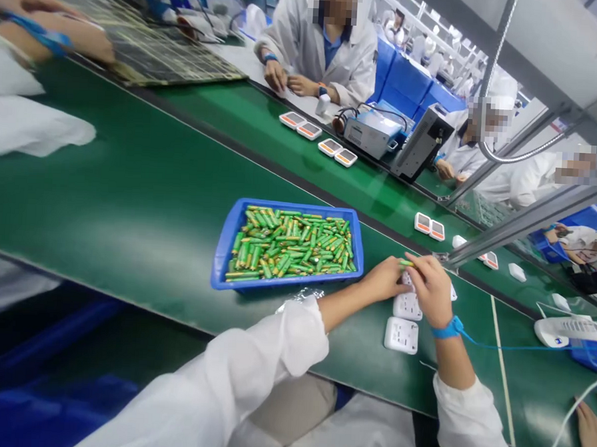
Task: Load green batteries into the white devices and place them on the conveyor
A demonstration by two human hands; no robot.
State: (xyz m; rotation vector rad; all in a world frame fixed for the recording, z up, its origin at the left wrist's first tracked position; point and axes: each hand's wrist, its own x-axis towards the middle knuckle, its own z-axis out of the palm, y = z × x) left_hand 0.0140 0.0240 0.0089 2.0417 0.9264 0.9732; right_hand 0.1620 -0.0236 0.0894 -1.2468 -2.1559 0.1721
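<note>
My left hand [384,279] and my right hand [431,288] meet over a short row of white plastic devices. Pinched between their fingertips is a green battery [405,262]; its ends are partly covered by the fingers. Right below the hands lies one white device [408,307], and another white device [401,335] sits nearer to me; more of them are partly hidden under my hands. Left of my left wrist stands a blue bin [218,263] heaped with loose green batteries [297,243]. A blue wrist strap [448,327] with a cord is on my right wrist.
A crumpled clear plastic piece [299,297] lies by the bin. Devices with orange-striped screens [345,157] rest on the far green belt. A metal post [499,214] rises beyond my right hand. Co-workers [322,44] sit opposite; another person's arms [48,33] reach in at left.
</note>
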